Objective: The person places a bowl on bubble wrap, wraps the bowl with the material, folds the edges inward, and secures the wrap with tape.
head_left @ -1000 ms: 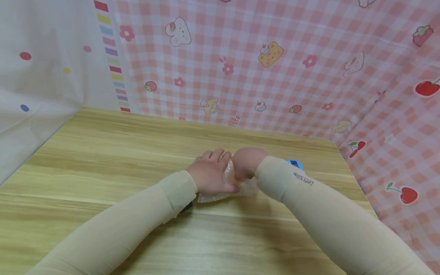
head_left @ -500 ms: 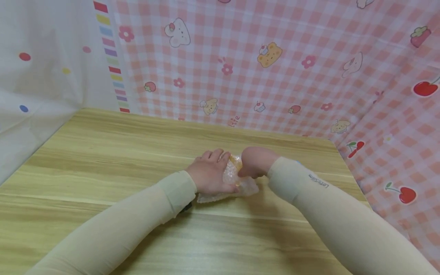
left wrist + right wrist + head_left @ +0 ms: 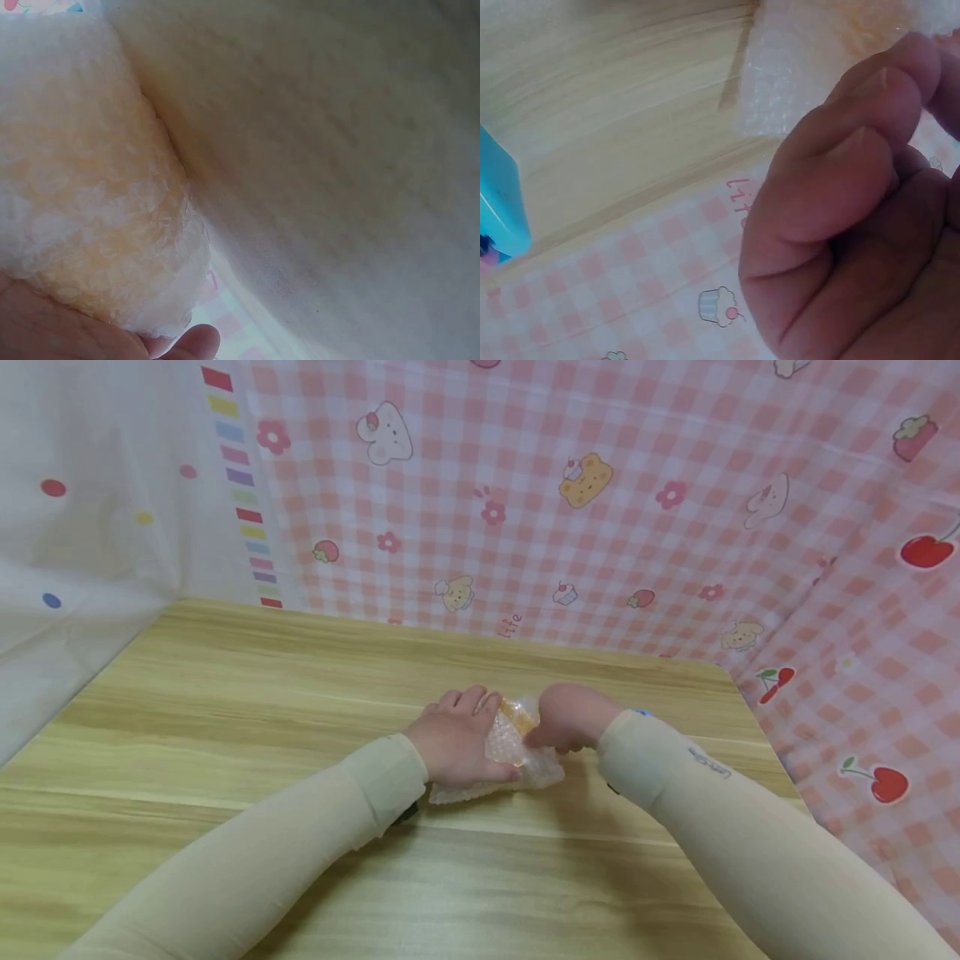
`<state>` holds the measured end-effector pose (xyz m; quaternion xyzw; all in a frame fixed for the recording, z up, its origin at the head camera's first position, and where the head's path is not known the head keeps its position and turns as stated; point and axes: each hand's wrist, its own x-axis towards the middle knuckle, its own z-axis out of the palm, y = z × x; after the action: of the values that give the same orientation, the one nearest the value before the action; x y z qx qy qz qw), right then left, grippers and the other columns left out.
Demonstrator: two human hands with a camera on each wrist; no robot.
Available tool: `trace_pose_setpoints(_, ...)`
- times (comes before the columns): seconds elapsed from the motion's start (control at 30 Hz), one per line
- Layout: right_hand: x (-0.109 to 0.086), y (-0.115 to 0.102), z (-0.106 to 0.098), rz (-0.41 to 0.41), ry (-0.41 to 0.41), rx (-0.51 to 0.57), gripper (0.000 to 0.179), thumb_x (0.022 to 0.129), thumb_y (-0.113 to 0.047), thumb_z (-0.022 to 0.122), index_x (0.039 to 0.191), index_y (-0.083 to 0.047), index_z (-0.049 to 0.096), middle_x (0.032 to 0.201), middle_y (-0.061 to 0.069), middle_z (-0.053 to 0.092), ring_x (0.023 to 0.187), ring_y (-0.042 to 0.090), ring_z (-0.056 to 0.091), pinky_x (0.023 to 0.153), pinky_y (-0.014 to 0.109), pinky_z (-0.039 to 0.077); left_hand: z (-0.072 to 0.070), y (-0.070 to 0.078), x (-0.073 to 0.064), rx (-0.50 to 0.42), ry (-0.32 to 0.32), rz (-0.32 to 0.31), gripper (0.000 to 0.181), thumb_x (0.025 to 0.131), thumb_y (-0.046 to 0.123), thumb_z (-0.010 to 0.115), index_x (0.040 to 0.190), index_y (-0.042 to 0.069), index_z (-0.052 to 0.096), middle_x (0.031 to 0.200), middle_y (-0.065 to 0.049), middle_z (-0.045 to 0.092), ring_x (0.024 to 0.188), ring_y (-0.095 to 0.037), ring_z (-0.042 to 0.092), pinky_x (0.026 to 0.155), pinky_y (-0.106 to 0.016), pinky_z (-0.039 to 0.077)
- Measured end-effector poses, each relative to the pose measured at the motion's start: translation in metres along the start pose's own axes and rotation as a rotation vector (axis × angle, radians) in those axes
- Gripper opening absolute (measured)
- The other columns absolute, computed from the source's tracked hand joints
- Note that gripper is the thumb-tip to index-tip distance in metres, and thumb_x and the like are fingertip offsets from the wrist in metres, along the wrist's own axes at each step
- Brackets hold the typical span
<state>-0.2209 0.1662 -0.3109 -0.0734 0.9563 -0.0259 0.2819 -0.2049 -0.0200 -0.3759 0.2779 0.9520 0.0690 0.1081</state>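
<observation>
A bubble-wrapped bundle (image 3: pixel 506 743) lies on the table, with something orange-yellow showing at its upper part. My left hand (image 3: pixel 455 739) lies over the bundle's left side and grips it, fingers across the far side and thumb along the near side. In the left wrist view the bubble wrap (image 3: pixel 97 180) is close up, a yellowish tint showing through it. My right hand (image 3: pixel 570 717) is at the bundle's right edge. Its fingers (image 3: pixel 832 180) are curled, their tips against or just over the wrap; the palm holds nothing visible.
A blue plastic object (image 3: pixel 502 195) lies right of the bundle, mostly hidden by the right sleeve in the head view. The wood-grain table (image 3: pixel 247 693) is bordered by a pink checked cloth (image 3: pixel 465 510) behind and a white dotted cloth (image 3: pixel 90 543) at left.
My right hand has moved to the right across the bundle, uncovering more wrap and an orange-yellow patch. The right sleeve now covers most of the blue object. My left hand has stayed put.
</observation>
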Motion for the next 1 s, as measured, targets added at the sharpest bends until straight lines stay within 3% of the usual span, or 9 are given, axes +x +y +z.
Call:
trace_pose_setpoints(0.33, 0.004, 0.010, 0.004, -0.046, -0.036, -0.022, 0.047, 0.105, -0.037, 0.063, 0.065, -0.014, 0.057, 0.057, -0.004, 0.051, 0.056, 0.011, 0.046, 0.064, 0.027, 0.043, 0.000, -0.001, 0.001, -0.004, 0.011, 0.001, 0.119, 0.087, 0.088, 0.052, 0.170, 0.009, 0.016, 0.175, -0.013, 0.020, 0.156, -0.039, 0.029, 0.123, -0.060, 0.035)
trace_pose_setpoints(0.63, 0.004, 0.019, 0.007, -0.102, -0.029, 0.003, 0.034, 0.105, -0.030, 0.061, 0.079, -0.011, 0.069, 0.069, -0.002, 0.060, 0.068, 0.013, 0.054, 0.066, 0.028, 0.044, 0.001, 0.000, 0.001, 0.009, 0.010, -0.002, 0.120, 0.087, 0.088, 0.051, 0.169, 0.009, 0.017, 0.174, -0.013, 0.021, 0.155, -0.039, 0.030, 0.122, -0.059, 0.037)
trace_pose_setpoints(1.0, 0.005, 0.023, 0.010, -0.138, -0.023, 0.019, 0.034, 0.105, -0.029, 0.060, 0.078, -0.011, 0.070, 0.068, -0.003, 0.062, 0.065, 0.011, 0.055, 0.064, 0.026, 0.045, 0.001, 0.000, 0.002, 0.016, 0.014, -0.002, 0.119, 0.087, 0.088, 0.051, 0.169, 0.009, 0.018, 0.174, -0.013, 0.023, 0.154, -0.038, 0.032, 0.121, -0.059, 0.038)
